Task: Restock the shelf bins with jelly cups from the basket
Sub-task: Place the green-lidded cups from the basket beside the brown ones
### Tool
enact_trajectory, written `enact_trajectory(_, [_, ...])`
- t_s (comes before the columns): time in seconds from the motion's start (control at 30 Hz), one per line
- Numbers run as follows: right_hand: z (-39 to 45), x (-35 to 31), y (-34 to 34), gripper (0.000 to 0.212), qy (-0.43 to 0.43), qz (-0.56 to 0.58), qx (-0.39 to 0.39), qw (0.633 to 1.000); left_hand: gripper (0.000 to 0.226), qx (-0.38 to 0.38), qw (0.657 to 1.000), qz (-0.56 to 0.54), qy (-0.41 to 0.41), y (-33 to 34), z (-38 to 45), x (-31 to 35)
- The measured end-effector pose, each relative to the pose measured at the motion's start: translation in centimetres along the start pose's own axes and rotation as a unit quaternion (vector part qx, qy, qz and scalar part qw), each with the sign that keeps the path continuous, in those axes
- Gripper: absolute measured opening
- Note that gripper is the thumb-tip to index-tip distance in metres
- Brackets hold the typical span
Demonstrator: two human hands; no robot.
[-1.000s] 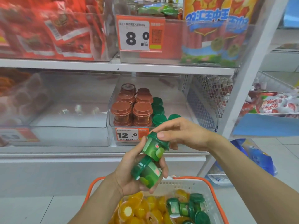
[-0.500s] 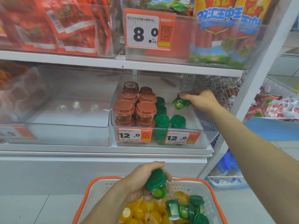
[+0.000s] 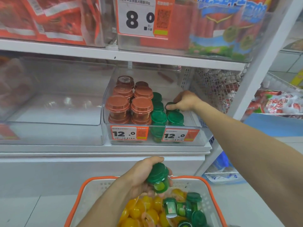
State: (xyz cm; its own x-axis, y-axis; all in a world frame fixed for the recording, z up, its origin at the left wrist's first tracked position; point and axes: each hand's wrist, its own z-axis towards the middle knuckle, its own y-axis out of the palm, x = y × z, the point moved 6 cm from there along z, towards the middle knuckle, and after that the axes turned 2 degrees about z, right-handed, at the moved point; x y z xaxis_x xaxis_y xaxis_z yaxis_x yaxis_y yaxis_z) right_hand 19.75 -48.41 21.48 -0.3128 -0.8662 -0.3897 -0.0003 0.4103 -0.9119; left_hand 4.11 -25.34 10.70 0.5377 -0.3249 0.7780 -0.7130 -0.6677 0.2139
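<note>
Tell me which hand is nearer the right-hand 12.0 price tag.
Right. The right hand sets a green cup in the bin just behind the tag; the left hand holds another over the basket.

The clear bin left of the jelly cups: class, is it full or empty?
Empty, as far as shows: the clear bin has a bare floor visible through its walls; only reflections appear inside.

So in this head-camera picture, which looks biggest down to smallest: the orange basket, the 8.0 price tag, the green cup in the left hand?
1. Orange basket, though it sits nearest the camera.
2. 8.0 price tag.
3. Green jelly cup, held in the left hand; closeness enlarges it too.
</note>
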Motion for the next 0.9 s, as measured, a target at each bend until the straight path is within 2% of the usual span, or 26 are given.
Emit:
enact_trajectory(0.17, [-0.4, 0.3, 0.2, 0.061, -0.006, -0.001, 0.005, 1.000, 0.045, 0.027, 1.000, 0.002, 0.006, 0.1, -0.4, 0.4])
enact_trajectory(0.27, [-0.7, 0.2, 0.3, 0.049, -0.008, -0.004, 0.030, 1.000, 0.044, 0.049, 0.999, -0.005, 0.018, 0.0, -0.8, 0.8])
enact_trajectory(0.53, [-1.1, 0.2, 0.1, 0.057, -0.002, -0.035, 0.031, 0.999, 0.048, 0.085, 0.994, -0.051, 0.043, -0.1, -1.9, 1.9])
enact_trajectory(0.63, [-3.3, -1.1, -1.3, 0.053, -0.057, 0.003, 0.097, 0.994, 0.050, 0.083, 0.989, -0.098, 0.075, 0.5, -2.2, 2.8])
enact_trajectory(0.7, [-6.4, -2.7, -2.9, 0.035, -0.119, 0.051, 0.153, 0.980, 0.046, 0.063, 0.985, -0.128, 0.101, 1.2, -2.4, 3.7])
enact_trajectory(0.73, [-8.2, -3.5, -3.4, 0.026, -0.148, 0.060, 0.140, 0.977, 0.044, 0.051, 0.982, -0.143, 0.111, 1.6, -2.6, 4.1])
enact_trajectory(0.77, [-10.0, -4.3, -3.5, 0.021, -0.176, 0.073, 0.095, 0.977, 0.042, 0.041, 0.979, -0.158, 0.118, 2.0, -2.7, 4.5])
enact_trajectory(0.87, [-15.7, -5.4, -2.1, 0.021, -0.211, 0.142, -0.140, 0.957, 0.034, 0.026, 0.972, -0.198, 0.120, 3.2, -3.4, 5.2])
enact_trajectory(0.9, [-17.1, -5.5, -1.7, 0.026, -0.220, 0.145, -0.189, 0.946, 0.032, 0.024, 0.973, -0.193, 0.126, 3.6, -3.6, 5.4])
